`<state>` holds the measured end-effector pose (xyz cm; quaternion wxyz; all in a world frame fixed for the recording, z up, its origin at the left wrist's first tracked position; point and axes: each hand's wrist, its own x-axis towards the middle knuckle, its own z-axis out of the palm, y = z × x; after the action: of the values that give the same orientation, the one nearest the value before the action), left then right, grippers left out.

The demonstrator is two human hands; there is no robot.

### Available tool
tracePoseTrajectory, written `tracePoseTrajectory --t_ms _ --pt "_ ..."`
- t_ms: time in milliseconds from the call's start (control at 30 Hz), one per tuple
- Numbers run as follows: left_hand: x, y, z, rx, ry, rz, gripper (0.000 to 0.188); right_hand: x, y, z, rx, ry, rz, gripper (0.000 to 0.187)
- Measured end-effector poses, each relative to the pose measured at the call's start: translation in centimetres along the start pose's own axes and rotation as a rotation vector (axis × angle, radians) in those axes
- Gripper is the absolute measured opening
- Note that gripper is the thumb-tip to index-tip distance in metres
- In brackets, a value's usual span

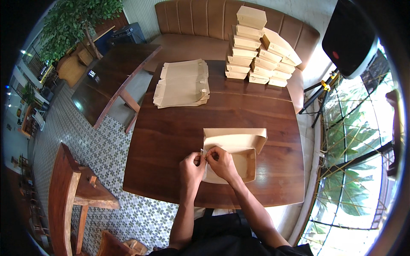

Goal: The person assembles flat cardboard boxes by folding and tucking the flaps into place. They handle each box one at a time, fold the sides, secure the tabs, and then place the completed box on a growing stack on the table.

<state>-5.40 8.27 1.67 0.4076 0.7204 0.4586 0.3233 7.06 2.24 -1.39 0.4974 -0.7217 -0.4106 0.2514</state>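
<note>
A brown cardboard box [244,163] lies near the front of the dark wooden table [166,158], its lid [232,137] raised at the back. At the box's left side, my left hand [193,165] is closed, thumb and fingers pinching the cardboard edge. Close beside it, my right hand [220,161] reaches over the box with its fingers also pinched on that left wall, near the corner where lid and base meet. The fingertips of both hands nearly touch. Which flap lies between them is partly hidden.
Flat unfolded cardboard sheets [181,83] are piled at the table's back left. Folded boxes [245,42] stand in tall stacks at the back right, before a brown bench [192,42]. A wooden chair [66,192] is on the left, and a black speaker [350,38] on a stand at right.
</note>
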Motion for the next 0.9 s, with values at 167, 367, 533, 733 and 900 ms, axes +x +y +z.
tracePoseTrajectory --t_ms 167,367,533,733,900 --pt "-0.3 -0.8 0.5 0.055 0.057 0.043 0.012 -0.1 0.3 0.4 0.083 0.019 0.032 0.019" --pt "0.0 -1.0 0.7 0.054 0.073 0.091 0.013 0.4 0.2 0.4 0.090 -0.018 0.117 0.022" --pt "0.3 -1.6 1.2 0.084 0.071 0.063 0.012 0.3 -0.9 0.1 -0.023 0.033 0.055 0.020" --pt "0.8 -2.7 1.1 0.074 0.085 0.101 0.011 -2.9 -3.2 -5.7 0.005 0.247 -0.182 0.008" --pt "0.5 -1.6 -0.8 0.049 -0.056 0.033 0.045 -3.3 -2.0 -13.0 -0.105 0.575 -0.110 0.024"
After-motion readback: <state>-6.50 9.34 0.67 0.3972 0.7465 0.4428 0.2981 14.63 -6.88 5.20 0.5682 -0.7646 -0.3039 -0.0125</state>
